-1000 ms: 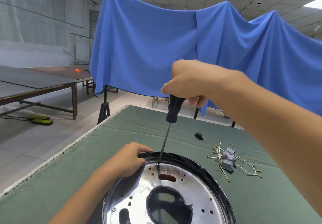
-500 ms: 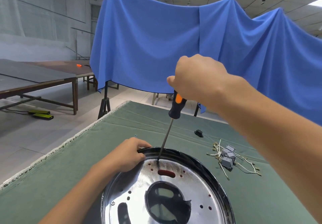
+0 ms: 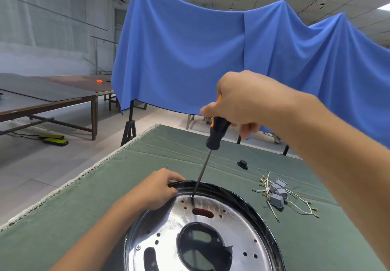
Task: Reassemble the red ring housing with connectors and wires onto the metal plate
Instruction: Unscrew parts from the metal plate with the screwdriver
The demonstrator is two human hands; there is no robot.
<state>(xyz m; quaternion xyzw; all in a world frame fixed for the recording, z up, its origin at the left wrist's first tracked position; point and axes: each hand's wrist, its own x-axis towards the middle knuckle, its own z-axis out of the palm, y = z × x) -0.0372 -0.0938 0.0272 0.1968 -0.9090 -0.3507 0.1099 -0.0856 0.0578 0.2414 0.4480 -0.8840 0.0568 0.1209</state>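
- The left hand [image 3: 155,188] grips the far-left rim of the metal plate [image 3: 238,230], with fingers curled over the edge to steady it on the green cloth [image 3: 88,203].
- The plate lies face up in the near centre. Red shows through its slot [image 3: 203,212] and several small holes, which suggests the red ring housing sits underneath; the housing itself is not in view.
- The right hand [image 3: 244,104] is closed around the handle of the screwdriver [image 3: 217,133]. The shaft runs down and to the left, with its tip seated at a hole near the far rim, just beside the slot.
- Risk: the shaft is tilted, so the tip may slip out of the screw head and skid across the shiny surface. The probable cause would be uneven downward force or the plate shifting under the left hand.
- Risk: the plate may rock on its rim if the left-hand grip loosens.
- A small black part [image 3: 242,164] lies on the cloth beyond the plate.
- To the right, grey connectors [image 3: 277,194] with loose wires [image 3: 299,206] lie in a heap, apart from the plate, not yet fitted.
- Nothing lies between the heap and the plate; only the right forearm crosses above it.
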